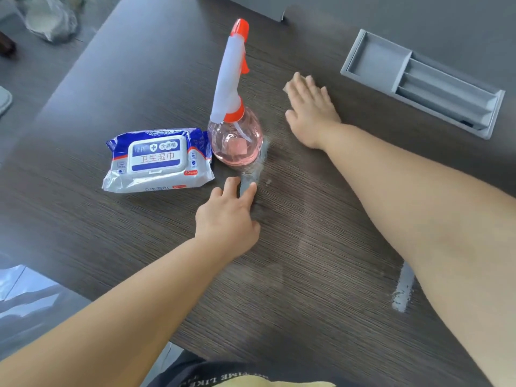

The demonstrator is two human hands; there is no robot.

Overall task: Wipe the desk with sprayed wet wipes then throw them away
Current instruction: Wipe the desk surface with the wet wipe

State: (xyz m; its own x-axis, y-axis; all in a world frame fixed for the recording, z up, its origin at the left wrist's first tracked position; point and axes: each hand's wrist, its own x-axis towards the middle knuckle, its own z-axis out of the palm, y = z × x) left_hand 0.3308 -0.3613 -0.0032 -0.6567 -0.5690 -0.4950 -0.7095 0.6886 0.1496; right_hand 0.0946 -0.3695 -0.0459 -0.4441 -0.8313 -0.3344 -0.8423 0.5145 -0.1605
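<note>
My right hand [310,110] lies flat on the dark wooden desk [139,238], pressing down a white wet wipe [290,83] of which only an edge shows past my fingertips. My left hand [227,216] rests on the desk nearer to me, fingers spread, holding nothing. A pink spray bottle [237,135] with a white and orange trigger head stands between the hands. To its left lies a blue and white pack of wet wipes [157,160], lid shut. Wet streaks [402,289] shine on the desk.
A grey recessed cable tray [424,82] is set into the desk at the back right. The desk's left edge runs diagonally; beyond it is grey floor with a crumpled plastic bag [50,15]. The near edge is by my body.
</note>
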